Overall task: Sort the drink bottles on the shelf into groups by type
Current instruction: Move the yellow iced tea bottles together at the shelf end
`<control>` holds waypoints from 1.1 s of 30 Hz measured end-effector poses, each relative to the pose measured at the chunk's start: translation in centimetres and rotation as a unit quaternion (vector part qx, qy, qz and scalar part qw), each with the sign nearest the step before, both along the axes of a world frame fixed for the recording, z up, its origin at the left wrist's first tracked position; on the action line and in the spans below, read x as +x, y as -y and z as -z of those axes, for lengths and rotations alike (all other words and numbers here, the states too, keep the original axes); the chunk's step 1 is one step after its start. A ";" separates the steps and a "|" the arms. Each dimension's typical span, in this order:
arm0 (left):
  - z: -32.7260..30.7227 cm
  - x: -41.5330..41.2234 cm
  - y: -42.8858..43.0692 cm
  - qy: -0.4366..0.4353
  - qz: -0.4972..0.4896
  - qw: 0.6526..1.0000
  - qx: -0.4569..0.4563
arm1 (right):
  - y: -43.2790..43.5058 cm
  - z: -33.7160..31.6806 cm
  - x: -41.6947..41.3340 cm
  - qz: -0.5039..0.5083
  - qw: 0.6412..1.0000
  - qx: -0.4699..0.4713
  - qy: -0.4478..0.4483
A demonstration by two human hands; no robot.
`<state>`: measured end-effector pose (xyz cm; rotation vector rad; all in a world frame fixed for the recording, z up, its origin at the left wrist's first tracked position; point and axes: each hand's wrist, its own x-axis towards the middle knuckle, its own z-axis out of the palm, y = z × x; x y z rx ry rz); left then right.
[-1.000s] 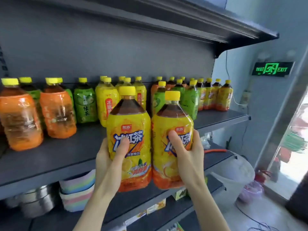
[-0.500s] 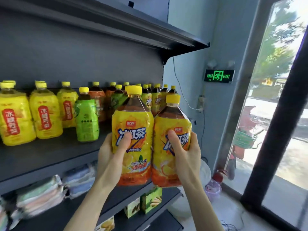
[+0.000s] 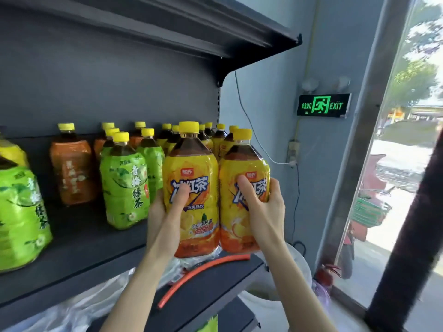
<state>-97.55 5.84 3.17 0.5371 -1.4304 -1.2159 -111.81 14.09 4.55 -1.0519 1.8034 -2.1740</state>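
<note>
My left hand (image 3: 165,212) grips one yellow iced-tea bottle (image 3: 191,164) with a yellow cap. My right hand (image 3: 266,207) grips a second identical bottle (image 3: 239,226) beside it. Both bottles are upright, held in the air in front of the right end of the dark shelf (image 3: 79,250). Behind them several more yellow iced-tea bottles (image 3: 219,137) stand at the shelf's right end. Green-tea bottles (image 3: 124,178) stand to the left, and an orange-labelled bottle (image 3: 72,168) stands further back.
Another green bottle (image 3: 21,216) stands at the far left edge. An upper shelf (image 3: 167,27) overhangs. The lower shelf holds an orange hose (image 3: 203,269) and plastic bags. An exit sign (image 3: 322,105) hangs on the wall; a glass door is at right.
Both hands have carried the two yellow bottles rightward along the shelf, from in front of the middle bottles to its right end near the other yellow iced-tea bottles.
</note>
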 end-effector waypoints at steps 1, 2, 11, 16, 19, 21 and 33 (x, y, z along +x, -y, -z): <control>0.1 -1.4 0.6 0.002 -0.003 1.000 0.004 | 0.8 0.1 -1.5 -0.007 1.000 0.002 -0.003; 0.0 -2.7 1.0 0.005 -0.008 1.000 0.007 | 1.7 0.3 -3.0 -0.016 1.000 0.004 -0.003; 1.8 -12.1 5.1 0.017 -0.137 0.990 0.029 | 9.8 1.5 -14.2 -0.139 0.990 0.023 -0.014; 1.3 -13.9 6.8 0.047 -0.208 0.977 0.025 | 14.1 1.5 -16.5 -0.217 0.975 0.036 -0.032; 1.3 -14.3 8.0 0.072 -0.231 0.970 0.019 | 16.0 1.8 -17.1 -0.264 0.964 0.030 -0.022; 1.5 -14.5 8.7 0.102 -0.231 0.967 0.019 | 17.1 2.1 -17.4 -0.271 0.961 0.040 -0.036; 3.3 -15.1 12.5 0.189 -0.372 0.908 -0.034 | 19.9 4.9 -18.3 -0.268 0.953 0.051 -0.133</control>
